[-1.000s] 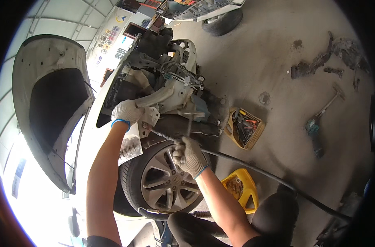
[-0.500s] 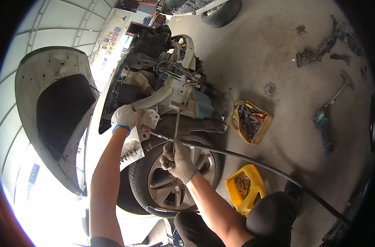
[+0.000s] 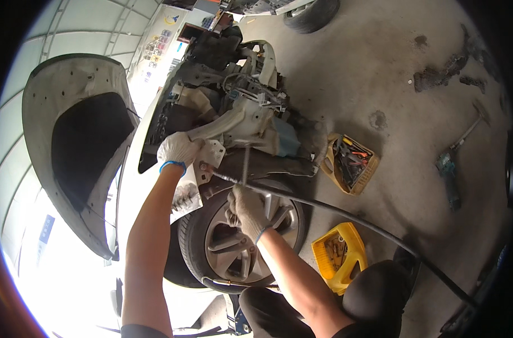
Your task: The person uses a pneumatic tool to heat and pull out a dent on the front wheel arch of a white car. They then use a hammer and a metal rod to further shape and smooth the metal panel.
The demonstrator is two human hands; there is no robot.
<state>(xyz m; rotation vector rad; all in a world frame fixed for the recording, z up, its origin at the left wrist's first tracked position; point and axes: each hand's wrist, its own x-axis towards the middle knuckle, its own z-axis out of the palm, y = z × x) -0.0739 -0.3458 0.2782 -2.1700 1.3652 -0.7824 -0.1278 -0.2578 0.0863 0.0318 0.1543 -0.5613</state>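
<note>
My left hand (image 3: 178, 150), in a whitish knit glove, is closed at the edge of the car's white fender, beside a metal plate with holes (image 3: 214, 151). What its fingers hold is hidden. A black cable (image 3: 324, 209) ends in a coppery tip (image 3: 205, 167) against the metal below that hand. My gloved right hand (image 3: 246, 212) is wrapped round the lower part of a hammer (image 3: 245, 164), whose shaft stands upright and is blurred by motion. Behind the right hand is the car's wheel (image 3: 251, 242), with a dark wheel-arch liner (image 3: 267, 164) above it.
A tan tool bin (image 3: 352, 164) and a yellow bin of small parts (image 3: 338, 256) stand on the floor to the right. Farther right lie a teal power tool (image 3: 448, 176) and dark broken parts (image 3: 439, 72). The raised hood (image 3: 79, 158) is at left; the stripped front end (image 3: 234, 96) lies ahead.
The hammer has swung slightly and its shaft is now blurred. My left hand keeps its place at the fender. The whole view has shifted a little.
</note>
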